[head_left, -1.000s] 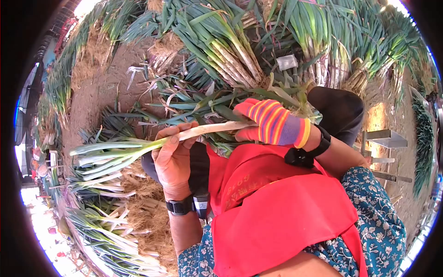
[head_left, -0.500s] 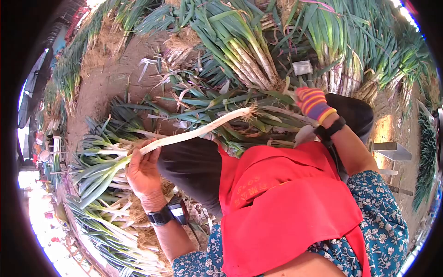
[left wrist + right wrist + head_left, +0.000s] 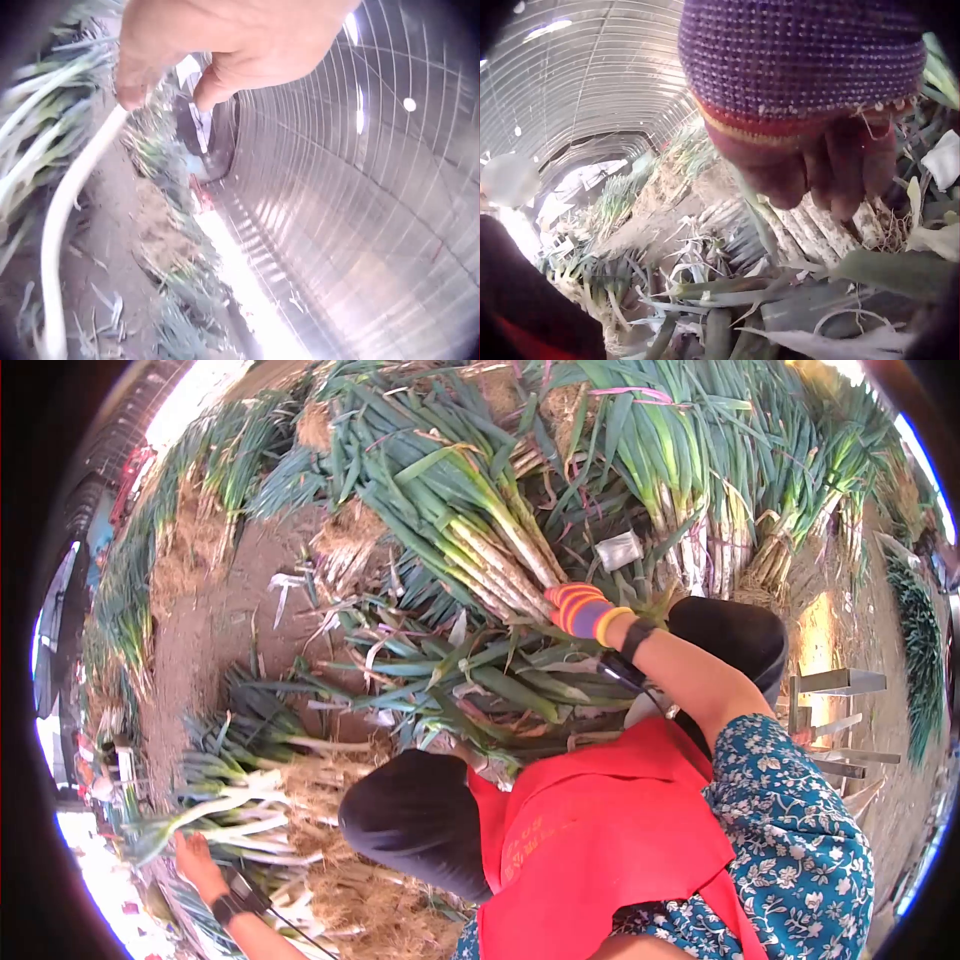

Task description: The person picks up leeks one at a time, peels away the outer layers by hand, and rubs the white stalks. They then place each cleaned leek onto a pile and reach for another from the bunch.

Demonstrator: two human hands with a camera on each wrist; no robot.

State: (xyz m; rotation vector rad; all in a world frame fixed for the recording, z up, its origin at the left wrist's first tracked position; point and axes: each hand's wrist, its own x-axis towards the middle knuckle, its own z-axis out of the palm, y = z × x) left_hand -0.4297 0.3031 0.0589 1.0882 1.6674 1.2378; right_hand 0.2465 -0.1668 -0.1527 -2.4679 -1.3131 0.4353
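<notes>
A peeled green onion with a long white stalk (image 3: 54, 247) is held by its upper part in my bare left hand (image 3: 202, 867), low at the far left of the head view. In the left wrist view the fingers (image 3: 135, 79) pinch it, and the stalk bends downward. My gloved right hand (image 3: 583, 610) is at the root end of a bundle of unpeeled green onions (image 3: 490, 555). In the right wrist view its bent fingers (image 3: 825, 172) lie over the soil-stained stalks (image 3: 814, 229); whether they grip one cannot be told.
Beside the left hand lies a pile of peeled onions (image 3: 250, 835) with bushy roots (image 3: 370, 905). Stripped leaves (image 3: 500, 675) cover the ground before the knees. More bundles (image 3: 690, 470) stand at the back, and a metal frame (image 3: 840, 682) is on the right.
The left hand has carried the peeled onion down and left to the pile. The right hand went from the onion's root end out to the right, then left to the unpeeled bundle.
</notes>
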